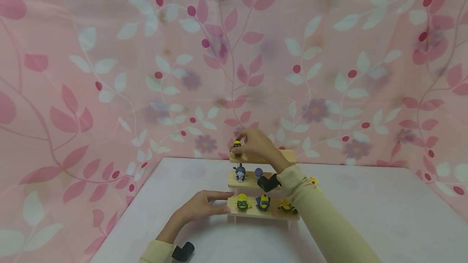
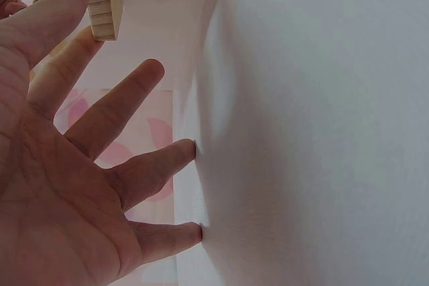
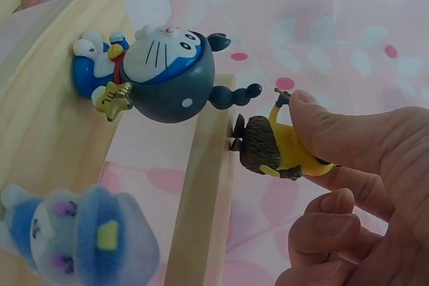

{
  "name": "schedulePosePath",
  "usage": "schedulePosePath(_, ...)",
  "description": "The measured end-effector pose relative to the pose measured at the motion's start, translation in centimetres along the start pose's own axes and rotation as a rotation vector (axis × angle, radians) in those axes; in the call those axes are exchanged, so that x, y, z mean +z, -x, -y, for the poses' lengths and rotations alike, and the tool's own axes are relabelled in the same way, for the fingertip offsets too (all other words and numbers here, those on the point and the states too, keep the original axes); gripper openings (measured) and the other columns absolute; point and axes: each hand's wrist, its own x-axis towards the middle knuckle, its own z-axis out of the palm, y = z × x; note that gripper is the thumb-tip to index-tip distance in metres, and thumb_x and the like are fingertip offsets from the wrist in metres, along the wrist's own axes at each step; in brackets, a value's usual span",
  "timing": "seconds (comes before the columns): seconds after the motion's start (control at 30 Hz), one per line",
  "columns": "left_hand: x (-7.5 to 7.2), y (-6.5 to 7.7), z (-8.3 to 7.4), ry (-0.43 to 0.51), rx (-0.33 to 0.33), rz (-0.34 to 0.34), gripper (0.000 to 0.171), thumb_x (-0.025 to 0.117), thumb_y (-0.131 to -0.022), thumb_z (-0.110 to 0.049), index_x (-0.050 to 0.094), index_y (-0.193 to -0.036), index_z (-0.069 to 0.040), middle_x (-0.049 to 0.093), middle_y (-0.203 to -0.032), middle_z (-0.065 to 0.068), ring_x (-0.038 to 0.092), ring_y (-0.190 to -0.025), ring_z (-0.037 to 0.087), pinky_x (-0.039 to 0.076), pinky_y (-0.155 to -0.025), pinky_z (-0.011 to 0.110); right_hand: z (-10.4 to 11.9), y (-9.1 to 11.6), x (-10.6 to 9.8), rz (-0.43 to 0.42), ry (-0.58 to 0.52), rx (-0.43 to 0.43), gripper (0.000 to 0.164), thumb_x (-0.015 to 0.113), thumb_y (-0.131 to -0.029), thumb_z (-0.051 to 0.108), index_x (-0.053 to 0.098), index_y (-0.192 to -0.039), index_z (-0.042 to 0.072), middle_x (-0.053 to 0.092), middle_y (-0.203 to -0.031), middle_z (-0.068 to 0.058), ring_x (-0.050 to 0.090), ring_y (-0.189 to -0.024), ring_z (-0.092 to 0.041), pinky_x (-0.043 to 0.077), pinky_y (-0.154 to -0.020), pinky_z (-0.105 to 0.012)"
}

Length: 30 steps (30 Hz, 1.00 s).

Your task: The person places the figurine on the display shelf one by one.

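Head view: your right hand (image 1: pixel 257 144) has a little yellow figurine (image 1: pixel 237 144) pinched at its fingertips, by the wooden stand's (image 1: pixel 289 156) top shelf, while your left hand (image 1: pixel 201 205) touches the bottom shelf's end with extended fingers. Left wrist view: that hand is spread wide, gripping nothing, its lower fingertips right by the table (image 2: pixel 335 132). Right wrist view: ahead of your thumb, the figurine shows a shaggy brown skirt and dark feet; beyond, a whiskered figure's (image 3: pixel 177 78) gold star (image 3: pixel 114 102) carries marks too small to read.
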Motion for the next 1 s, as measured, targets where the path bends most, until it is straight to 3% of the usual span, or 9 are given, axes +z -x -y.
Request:
schedulePosePath(0.2, -0.1, 0.0, 0.0, -0.022, -0.006, -0.005, 0.045, 0.074, -0.088, -0.043, 0.065, -0.131, -0.031, 0.064, -0.128, -0.009, 0.047, -0.133, 0.026, 0.033, -0.109, 0.060, 0.1, 0.1, -0.2, 0.013, 0.014, 0.007, 0.026, 0.082, -0.082, 0.035, 0.072, -0.100, 0.017, 0.065, -0.101, -0.005, 0.057, -0.083, -0.019, 0.049, -0.065, -0.033)
schedulePosePath(0.67, 0.0, -0.1, -0.1, -0.019, -0.014, -0.001, 0.047, 0.074, -0.087, -0.043, 0.065, -0.131, -0.029, 0.064, -0.129, -0.007, 0.046, -0.134, 0.029, 0.032, -0.108, 0.061, 0.4, 0.4, -0.3, 0.017, 0.033, -0.006, 0.040, 0.085, -0.079, 0.033, 0.071, -0.110, 0.013, 0.066, -0.098, -0.007, 0.058, -0.081, -0.018, 0.049, -0.063, -0.031)
schedulePosePath(0.83, 0.0, -0.1, 0.0, -0.022, -0.012, -0.001, 0.047, 0.074, -0.087, -0.043, 0.065, -0.131, -0.028, 0.064, -0.128, -0.007, 0.046, -0.134, 0.029, 0.032, -0.109, 0.061, 0.5, 0.6, -0.4, 0.022, 0.048, -0.006, 0.040, 0.085, -0.078, 0.034, 0.071, -0.110, 0.014, 0.064, -0.093, -0.001, 0.057, -0.079, -0.017, 0.049, -0.063, -0.031)
schedulePosePath(1.0, 0.0, -0.1, 0.0, -0.020, -0.008, 0.000, 0.047, 0.074, -0.088, -0.043, 0.065, -0.132, -0.028, 0.064, -0.129, -0.007, 0.046, -0.134, 0.028, 0.032, -0.109, 0.060, 0.7, 1.0, -0.9, 0.042, 0.058, -0.020, 0.040, 0.085, -0.078, 0.033, 0.070, -0.109, 0.013, 0.065, -0.092, -0.003, 0.057, -0.077, -0.018, 0.048, -0.061, -0.031)
